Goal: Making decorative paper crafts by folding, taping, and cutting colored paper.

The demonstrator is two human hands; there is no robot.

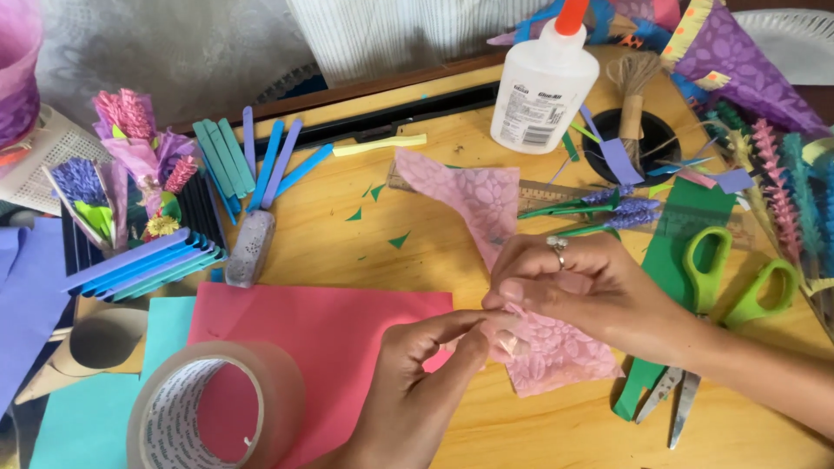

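Both hands are working the same bit of pink paper (pixel 530 347), a thin sheet with a flowery embossed pattern, lying across the middle of the wooden table (pixel 556 426). The right hand (pixel 573 291) has its fingers bunched together and pinched down on the paper's middle, ring showing on one finger. The left hand (pixel 434 356) comes up from below, thumb and forefinger closed on the same spot, tips touching the right hand's fingers. So both are clamped on the paper, right where it narrows. One end of it fans up toward the glue bottle (pixel 545 82), the other spreads out below the hands.

Around it, kind of a mess:
- a red sheet (pixel 321 347) just left of the hands, partly under the left one
- a tape roll (pixel 208 408) sitting on that sheet's near corner
- green scissors (pixel 721 295) just right of the right wrist, on a green strip (pixel 673 252)
- little purple paper flowers (pixel 621 207) on green stems, just past the right hand, lying over a ruler (pixel 543 193)
- blue and purple sticks (pixel 261 161) fanned out at the far left, with a folded stack (pixel 143 265) of the same colours nearer
- small green scraps (pixel 382 213) scattered on the wood

Far right there's a row of fringed paper sprigs (pixel 782 191), and a purple cone (pixel 738 61) up in the corner.
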